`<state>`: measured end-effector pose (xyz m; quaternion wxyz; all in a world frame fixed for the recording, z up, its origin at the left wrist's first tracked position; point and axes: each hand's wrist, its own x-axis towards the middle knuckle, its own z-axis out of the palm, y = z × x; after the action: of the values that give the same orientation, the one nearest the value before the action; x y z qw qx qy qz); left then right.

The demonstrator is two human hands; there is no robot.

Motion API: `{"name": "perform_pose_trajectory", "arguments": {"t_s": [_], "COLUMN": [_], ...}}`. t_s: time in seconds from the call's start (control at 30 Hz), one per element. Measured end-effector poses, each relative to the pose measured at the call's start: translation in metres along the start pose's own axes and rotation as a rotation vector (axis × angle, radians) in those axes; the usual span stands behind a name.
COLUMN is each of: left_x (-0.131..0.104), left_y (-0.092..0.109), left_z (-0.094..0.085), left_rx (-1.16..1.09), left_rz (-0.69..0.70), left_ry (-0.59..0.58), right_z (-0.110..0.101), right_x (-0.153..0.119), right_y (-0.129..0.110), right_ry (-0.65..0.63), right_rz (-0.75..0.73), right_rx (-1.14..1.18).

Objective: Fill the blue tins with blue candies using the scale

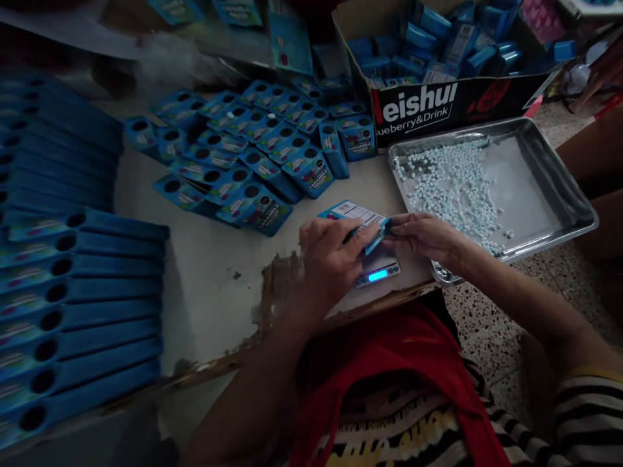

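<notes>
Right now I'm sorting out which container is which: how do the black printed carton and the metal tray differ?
The carton has tall, dark walls with printed lettering; the tray is shallow, shiny and unprinted. The carton holds jumbled blue boxes, while the tray holds small pale pellets, mostly toward its left side. Both are open at the top.

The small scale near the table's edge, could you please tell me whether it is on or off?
The scale is on: its display glows bright blue.
</notes>
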<state>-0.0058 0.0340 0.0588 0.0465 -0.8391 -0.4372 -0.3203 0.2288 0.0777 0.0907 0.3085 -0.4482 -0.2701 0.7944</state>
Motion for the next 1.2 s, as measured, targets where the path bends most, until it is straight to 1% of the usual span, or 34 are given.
{"name": "perform_pose_trajectory", "arguments": {"t_s": [0.07, 0.17, 0.33, 0.4, 0.47, 0.57, 0.67, 0.7, 0.77, 0.83, 0.87, 0.9, 0.93, 0.97, 1.0, 1.07, 1.13, 1.2], "left_x": [-0.004, -0.009, -0.009, -0.007, -0.006, -0.005, -0.006, -0.006, -0.005, -0.003, -0.001, 0.001, 0.004, 0.007, 0.010, 0.014, 0.014, 0.009], "left_y": [-0.002, -0.004, -0.010, -0.011, -0.009, -0.003, 0.005, 0.008, 0.015, 0.021, 0.024, 0.027, 0.030, 0.032, 0.034, 0.037, 0.036, 0.030], "left_z": [-0.003, -0.003, 0.006, 0.010, 0.015, 0.022, 0.029, 0.033, 0.039, 0.047, 0.050, 0.053, 0.055, 0.057, 0.058, 0.055, 0.048, 0.035], "left_rx": [-0.017, -0.012, -0.052, -0.090, -0.144, -0.223, -0.288, -0.302, -0.353, -0.470, -0.570, -0.687, -0.803, -0.902, -0.979, -1.072, -1.101, -1.077], "left_rz": [-0.026, -0.063, -0.157, -0.194, -0.221, -0.260, -0.316, -0.336, -0.405, -0.531, -0.616, -0.704, -0.783, -0.844, -0.887, -0.926, -0.915, -0.877], "left_ry": [-0.046, -0.032, -0.010, 0.025, 0.094, 0.184, 0.254, 0.280, 0.335, 0.377, 0.394, 0.409, 0.421, 0.426, 0.427, 0.408, 0.368, 0.321], "right_z": [0.003, 0.007, 0.011, 0.011, 0.011, 0.010, 0.014, 0.018, 0.029, 0.043, 0.051, 0.058, 0.063, 0.067, 0.069, 0.064, 0.045, 0.013], "right_x": [0.003, 0.007, 0.014, 0.014, 0.013, 0.012, 0.006, 0.003, -0.006, -0.015, -0.018, -0.021, -0.022, -0.022, -0.021, -0.019, -0.018, -0.022], "right_y": [-0.001, -0.004, -0.009, -0.010, -0.012, -0.020, -0.032, -0.037, -0.048, -0.060, -0.065, -0.070, -0.075, -0.079, -0.082, -0.084, -0.083, -0.078], "right_ry": [-0.001, -0.022, 0.001, 0.006, 0.027, 0.038, 0.079, 0.097, 0.128, 0.149, 0.156, 0.153, 0.141, 0.128, 0.117, 0.084, 0.025, 0.006], "right_rz": [0.012, 0.033, 0.070, 0.058, 0.046, 0.037, -0.014, -0.062, -0.212, -0.367, -0.411, -0.425, -0.424, -0.426, -0.437, -0.473, -0.476, -0.472], "right_rx": [0.003, -0.001, -0.013, -0.038, -0.093, -0.252, -0.546, -0.695, -1.074, -1.485, -1.658, -1.790, -1.872, -1.904, -1.886, -1.726, -1.469, -1.240]}}
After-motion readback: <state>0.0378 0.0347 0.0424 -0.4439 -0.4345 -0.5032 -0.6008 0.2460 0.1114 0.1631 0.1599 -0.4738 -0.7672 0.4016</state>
